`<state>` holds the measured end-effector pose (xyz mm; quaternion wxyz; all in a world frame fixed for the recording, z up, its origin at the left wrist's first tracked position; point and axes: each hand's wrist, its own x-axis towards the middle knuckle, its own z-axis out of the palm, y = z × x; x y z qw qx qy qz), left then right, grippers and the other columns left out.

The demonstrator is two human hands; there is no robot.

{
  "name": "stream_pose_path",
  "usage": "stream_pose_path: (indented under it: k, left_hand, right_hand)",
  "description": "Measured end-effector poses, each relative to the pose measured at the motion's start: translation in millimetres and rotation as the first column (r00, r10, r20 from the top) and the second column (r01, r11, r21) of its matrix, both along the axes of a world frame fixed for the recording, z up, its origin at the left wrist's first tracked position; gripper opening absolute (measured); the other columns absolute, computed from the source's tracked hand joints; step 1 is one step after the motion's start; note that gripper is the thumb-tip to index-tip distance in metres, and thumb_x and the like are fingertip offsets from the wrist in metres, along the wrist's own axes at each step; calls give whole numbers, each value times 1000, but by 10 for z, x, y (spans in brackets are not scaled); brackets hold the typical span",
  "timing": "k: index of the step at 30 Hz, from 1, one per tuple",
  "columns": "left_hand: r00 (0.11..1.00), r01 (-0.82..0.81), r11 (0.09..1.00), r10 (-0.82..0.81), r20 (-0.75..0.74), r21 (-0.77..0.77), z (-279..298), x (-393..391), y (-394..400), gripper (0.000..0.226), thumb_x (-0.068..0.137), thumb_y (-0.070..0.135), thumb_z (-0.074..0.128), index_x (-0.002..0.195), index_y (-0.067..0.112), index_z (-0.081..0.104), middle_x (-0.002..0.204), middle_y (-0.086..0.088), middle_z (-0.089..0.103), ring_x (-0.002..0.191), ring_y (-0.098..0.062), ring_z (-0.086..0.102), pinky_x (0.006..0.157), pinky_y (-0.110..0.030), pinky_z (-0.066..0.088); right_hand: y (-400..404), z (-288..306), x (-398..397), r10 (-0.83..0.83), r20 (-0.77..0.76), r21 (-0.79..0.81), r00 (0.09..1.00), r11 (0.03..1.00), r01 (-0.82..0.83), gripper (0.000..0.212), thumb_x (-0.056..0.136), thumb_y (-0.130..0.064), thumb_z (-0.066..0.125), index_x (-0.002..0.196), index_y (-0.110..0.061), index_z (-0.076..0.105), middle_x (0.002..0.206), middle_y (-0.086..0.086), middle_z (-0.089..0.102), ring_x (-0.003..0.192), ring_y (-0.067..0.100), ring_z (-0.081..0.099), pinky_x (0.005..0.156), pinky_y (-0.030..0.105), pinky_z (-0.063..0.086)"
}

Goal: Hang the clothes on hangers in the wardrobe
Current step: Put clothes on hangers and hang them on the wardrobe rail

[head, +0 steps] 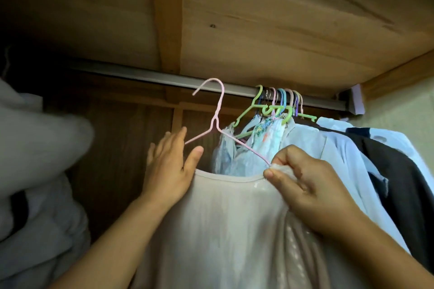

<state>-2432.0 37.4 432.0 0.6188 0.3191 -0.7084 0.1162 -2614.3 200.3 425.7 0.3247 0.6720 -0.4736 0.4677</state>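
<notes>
Pink hanger point(217, 122) hook tilting just below rail point(164, 81); right hand point(310, 185) pinching its arm through garment point(225, 218); left hand point(169, 169) spreading flat, holding nothing.

Dim wooden wardrobe interior point(281, 19) beside a pale wall point(404, 110).

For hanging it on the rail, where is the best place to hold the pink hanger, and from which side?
Probably at the twisted neck of the pink hanger, just below the hook, coming from the left with the left hand, which is open nearby. The right hand already pinches the right shoulder with the beige top. The hook tilts left, below the rail.
</notes>
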Motion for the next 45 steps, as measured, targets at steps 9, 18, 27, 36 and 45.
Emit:
stream_pose_path:
  k: [9,18,27,36,45]
  left_hand:
    - [988,-128,990,133,77,-67,-1155,745,936,33,91,49,41,62,33,42,50,14,39,46,-6,44,45,-19,28]
    - [753,-657,731,623,214,185,-2555,1232,2885,41,89,55,39,57,31,31,47,7,43,39,-11,42,35,-19,25]
    - [481,-857,341,798,363,387,-3599,1811,4751,56,91,61,26,58,22,49,48,6,52,39,-16,53,32,-24,31]
    - [94,-901,-51,947,307,432,-3917,2152,6859,56,95,58,27,60,18,44,50,3,45,46,-15,48,38,-28,33]
    - [-483,-640,-572,819,311,512,-3927,1974,8615,51,89,59,31,56,22,37,46,0,46,43,-21,54,39,-30,40]
  right_hand:
    - [378,-814,-107,295,179,264,939,905,-335,10,74,-38,66,78,-31,60,69,-13,63,65,5,58,59,16,41]
    - [876,-1903,772,485,315,442,816,686,-578,20,68,-51,64,83,-39,63,80,-16,68,81,-5,61,71,8,43]
    - [1706,-2730,1875,742,419,661,523,146,-736,30,69,-22,81,92,-34,66,83,-14,67,88,-6,59,74,-1,37]
    - [2802,-3264,3097,924,364,758,114,-223,-613,38,61,-36,83,93,-43,64,93,-22,66,85,-2,63,74,5,42]
    - [4409,-3540,4404,889,266,781,-373,-426,-457,46,70,-20,77,111,-34,61,97,-19,62,96,1,58,85,19,48]
